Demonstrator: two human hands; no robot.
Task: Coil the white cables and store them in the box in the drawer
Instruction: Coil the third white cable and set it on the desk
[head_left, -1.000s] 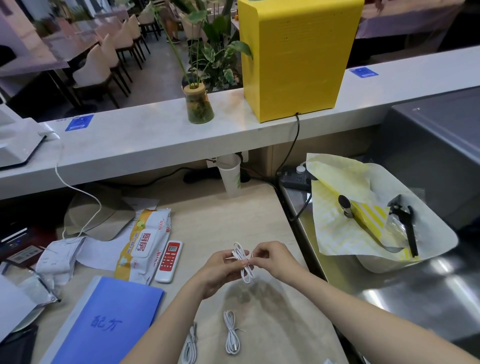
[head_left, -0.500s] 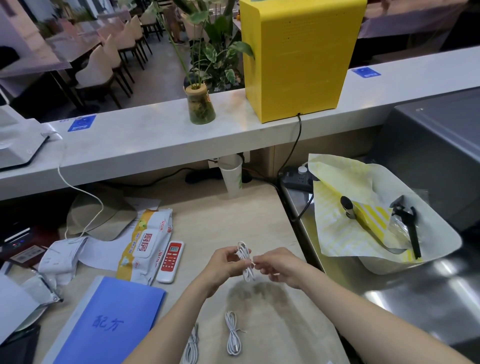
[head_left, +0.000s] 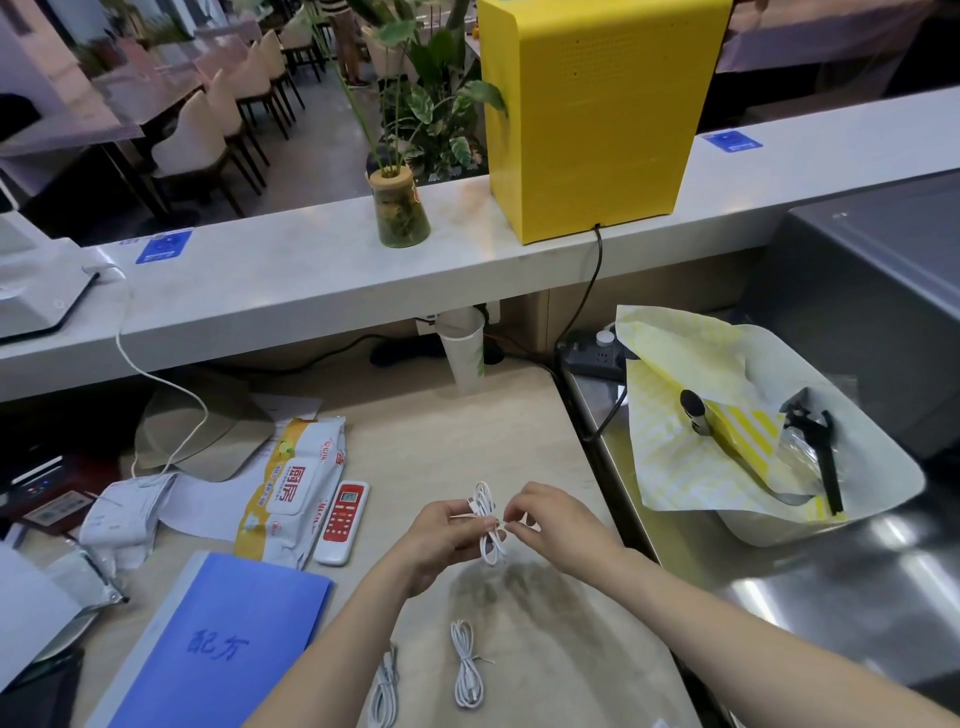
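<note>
1. A small bundle of white cable (head_left: 487, 519) is held up off the wooden desk (head_left: 436, 447), between the two hands and in front of the chest — probably so that the loops can hang free while the bundle is tied off at its waist.
2. The left hand (head_left: 441, 535) is curled round the middle of the bundle, the thumb pressed across the loops; the grip appears meant to stop the coil from springing apart.
3. The right hand (head_left: 550, 525) is brought in from the other side, thumb and forefinger closed in a fine pinch on what appears to be a thin white tie or the cable's loose end at the bundle's waist. The other fingers are loosely bent and hold nothing.
4. Two further coiled cables are laid flat on the desk nearer the body: one (head_left: 467, 670) just below the hands, one (head_left: 384, 691) beside it to the left and partly hidden by the left forearm. They seem to have been set aside as finished.
5. Counted — white cables: three, one in hand and two on the desk. Hands: two, both busy with the same bundle.
6. Neither a drawer nor the storage box can be seen, so the storing step is judged not yet begun.
</note>
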